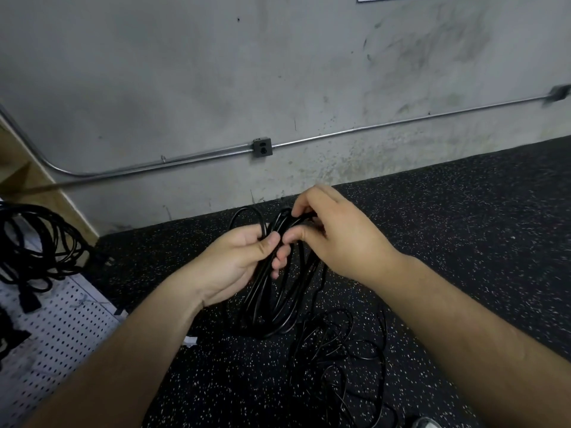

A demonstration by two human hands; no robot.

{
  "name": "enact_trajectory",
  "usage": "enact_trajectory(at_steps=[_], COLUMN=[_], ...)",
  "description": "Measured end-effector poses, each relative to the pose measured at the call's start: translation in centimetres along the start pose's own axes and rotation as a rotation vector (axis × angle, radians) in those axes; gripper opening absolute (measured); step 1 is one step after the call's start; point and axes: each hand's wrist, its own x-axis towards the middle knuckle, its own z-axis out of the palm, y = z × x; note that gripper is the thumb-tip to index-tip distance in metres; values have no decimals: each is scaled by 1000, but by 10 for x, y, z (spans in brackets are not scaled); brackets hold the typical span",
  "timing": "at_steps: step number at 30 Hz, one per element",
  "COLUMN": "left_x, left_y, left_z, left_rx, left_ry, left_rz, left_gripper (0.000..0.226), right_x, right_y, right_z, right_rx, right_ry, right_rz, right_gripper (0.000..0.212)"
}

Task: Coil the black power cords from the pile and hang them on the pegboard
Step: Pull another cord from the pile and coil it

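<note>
A coiled black power cord (275,304) hangs in long loops in front of me, over the speckled floor. My left hand (238,264) grips the top of the coil, with the thumb pressed across the strands. My right hand (333,233) pinches a strand of the same cord at the coil's top, fingers curled over it. A loose pile of black cords (340,359) lies on the floor below the coil. The white pegboard (58,329) is at the lower left, and coiled black cords (34,242) hang on it.
A grey concrete wall (278,72) rises just ahead, with a metal conduit (370,128) and an outlet box (262,147) along it. Black speckled rubber flooring (463,217) covers the ground. A wooden frame (37,186) stands at the left. A shoe tip (426,423) shows at the bottom.
</note>
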Motion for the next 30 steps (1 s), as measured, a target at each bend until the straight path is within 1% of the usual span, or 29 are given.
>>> enact_trajectory(at_steps=[3, 8, 12, 13, 15, 18, 19, 21, 24, 25, 27, 30], left_x=[0, 1, -2, -2, -4, -6, -8, -11, -13, -12, -8, -3], left_y=[1, 8, 14, 17, 25, 37, 41, 47, 43, 42, 40, 38], left_z=[-2, -17, -25, -26, -30, -47, -52, -63, -69, -69, -67, -66], left_rx=[-62, -151, -246, -294, -395, -594, -652, -670, -659, -629, -502, -269], left_ry=[-37, -89, -89, -96, -133, -214, -201, -67, 152, 232, 391, 548], left_rz=[6, 65, 102, 118, 175, 259, 280, 335, 373, 396, 418, 396], left_gripper=[27, 35, 34, 34, 31, 21, 20, 19, 18, 13, 16, 19], right_x=[0, -2, -2, -3, -8, -26, -34, -47, -55, -55, -51, -42], right_y=[10, 23, 32, 35, 40, 48, 50, 53, 53, 51, 41, 19], right_z=[-4, 1, 14, 21, 37, 67, 76, 88, 95, 95, 92, 84], right_rx=[98, 254, 267, 278, 332, 424, 427, 388, 325, 331, 344, 237], right_ry=[21, 79, 87, 81, 24, -152, -202, -281, -381, -404, -420, -433], right_rz=[24, 99, 153, 184, 271, 369, 381, 398, 425, 440, 451, 344], right_gripper=[22, 16, 4, 6, 17, 33, 36, 37, 45, 42, 34, 17])
